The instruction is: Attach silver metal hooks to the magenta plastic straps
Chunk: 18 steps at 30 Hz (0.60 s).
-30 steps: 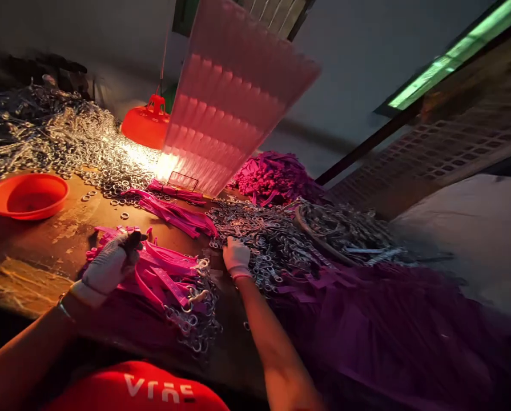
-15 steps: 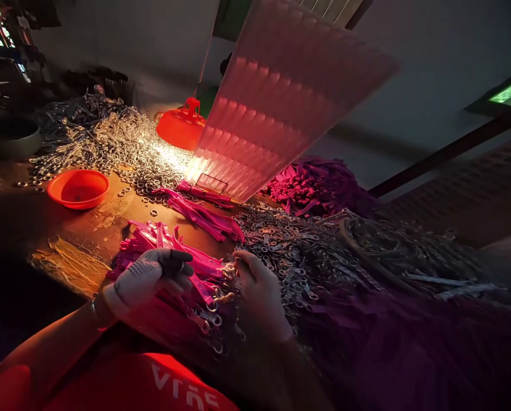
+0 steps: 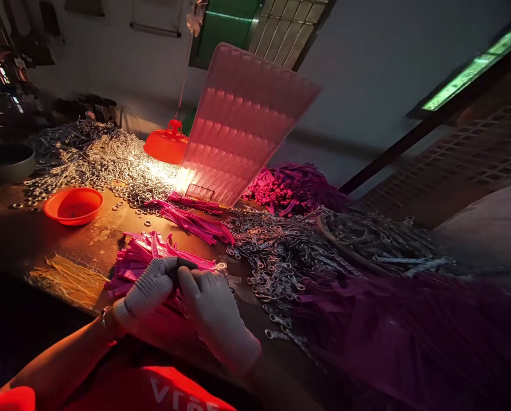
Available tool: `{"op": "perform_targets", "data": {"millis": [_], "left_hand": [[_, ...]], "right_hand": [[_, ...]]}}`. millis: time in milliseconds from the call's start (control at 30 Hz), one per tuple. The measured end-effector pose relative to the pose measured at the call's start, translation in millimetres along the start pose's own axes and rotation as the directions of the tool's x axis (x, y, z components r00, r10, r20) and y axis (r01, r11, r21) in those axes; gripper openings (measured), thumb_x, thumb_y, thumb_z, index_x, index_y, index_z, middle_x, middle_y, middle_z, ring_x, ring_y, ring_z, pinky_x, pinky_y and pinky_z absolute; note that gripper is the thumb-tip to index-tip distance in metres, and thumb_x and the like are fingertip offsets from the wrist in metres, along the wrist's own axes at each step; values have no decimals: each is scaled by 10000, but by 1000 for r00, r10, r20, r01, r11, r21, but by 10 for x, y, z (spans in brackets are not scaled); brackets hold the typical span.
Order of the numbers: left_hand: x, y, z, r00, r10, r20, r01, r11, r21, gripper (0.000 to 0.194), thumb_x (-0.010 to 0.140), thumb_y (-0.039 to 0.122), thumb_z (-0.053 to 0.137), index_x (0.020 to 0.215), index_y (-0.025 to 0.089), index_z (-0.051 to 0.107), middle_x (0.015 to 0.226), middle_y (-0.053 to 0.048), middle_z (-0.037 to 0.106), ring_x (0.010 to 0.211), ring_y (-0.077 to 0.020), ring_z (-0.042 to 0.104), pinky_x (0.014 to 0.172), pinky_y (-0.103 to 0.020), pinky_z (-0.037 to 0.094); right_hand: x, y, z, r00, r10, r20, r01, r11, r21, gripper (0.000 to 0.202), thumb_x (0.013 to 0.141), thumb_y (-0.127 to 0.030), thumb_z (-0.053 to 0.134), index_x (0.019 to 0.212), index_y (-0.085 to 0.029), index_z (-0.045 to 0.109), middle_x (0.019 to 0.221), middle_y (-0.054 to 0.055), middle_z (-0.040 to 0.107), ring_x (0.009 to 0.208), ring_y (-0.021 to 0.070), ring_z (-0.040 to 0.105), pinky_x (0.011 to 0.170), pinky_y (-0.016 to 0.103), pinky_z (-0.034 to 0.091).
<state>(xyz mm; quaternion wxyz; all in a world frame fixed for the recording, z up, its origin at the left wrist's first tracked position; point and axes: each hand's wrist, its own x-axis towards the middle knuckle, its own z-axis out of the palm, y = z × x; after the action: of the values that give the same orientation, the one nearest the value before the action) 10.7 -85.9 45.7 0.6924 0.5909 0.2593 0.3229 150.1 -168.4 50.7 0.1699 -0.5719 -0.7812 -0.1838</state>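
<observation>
My left hand [image 3: 152,288], in a white dotted glove with dark fingertips, is closed over a pile of magenta straps [image 3: 135,257]. My right hand [image 3: 214,308], also in a pale glove, meets it with fingers curled in a pinch against the left fingertips. Whatever lies between the fingers is hidden. Just past the right knuckles, a metal ring end [image 3: 221,266] shows at the end of the straps. A second bundle of magenta straps [image 3: 195,224] lies farther back on the table.
Metal ring-ended pieces [image 3: 281,251] are heaped to the right, beside magenta material [image 3: 392,331]. Behind stand a red lamp [image 3: 166,145] and a translucent ribbed panel [image 3: 242,120]. An orange bowl [image 3: 73,206], yellow strips [image 3: 69,279] and a pile of rings [image 3: 105,151] are leftward.
My right hand has moved left from the metal ends to my left hand, and their fingertips now meet. The head view has shifted, showing more of the wall.
</observation>
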Motion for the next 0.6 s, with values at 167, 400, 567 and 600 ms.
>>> {"op": "perform_targets", "data": {"millis": [167, 400, 567, 600], "left_hand": [[-42, -141, 103, 991, -10, 134, 44, 967, -251, 240, 833, 335, 621, 923, 120, 674, 733, -68, 650, 602, -153, 577, 557, -259, 468], [47, -33, 85, 971, 237, -21, -207, 886, 415, 87, 780, 196, 611, 833, 161, 671, 821, -51, 687, 738, -162, 579, 694, -267, 464], [294, 26, -14, 991, 123, 43, -127, 846, 517, 84, 792, 194, 562, 755, 153, 625, 723, -25, 627, 668, -137, 515, 598, -231, 414], [328, 6, -19, 995, 90, 39, -97, 870, 484, 73, 780, 186, 559, 744, 151, 612, 699, -17, 604, 642, -127, 499, 566, -218, 397]], "right_hand": [[-91, 41, -10, 959, 235, -158, -162, 913, 375, 254, 973, -157, 446, 1184, -219, 572, 941, 50, 677, 803, 185, 595, 696, 284, 437], [1, 154, -24, 955, 271, -120, -239, 944, 227, 297, 893, -128, 469, 1158, -175, 593, 981, 104, 662, 850, 234, 570, 703, 341, 400], [127, 352, -47, 990, 139, -37, -137, 989, 54, 163, 850, -224, 535, 708, -173, 596, 665, 66, 605, 636, 179, 477, 611, 326, 242], [146, 393, -51, 992, 127, -20, -125, 990, 64, 185, 849, -235, 534, 683, -172, 584, 644, 62, 597, 612, 168, 464, 601, 325, 221]]}}
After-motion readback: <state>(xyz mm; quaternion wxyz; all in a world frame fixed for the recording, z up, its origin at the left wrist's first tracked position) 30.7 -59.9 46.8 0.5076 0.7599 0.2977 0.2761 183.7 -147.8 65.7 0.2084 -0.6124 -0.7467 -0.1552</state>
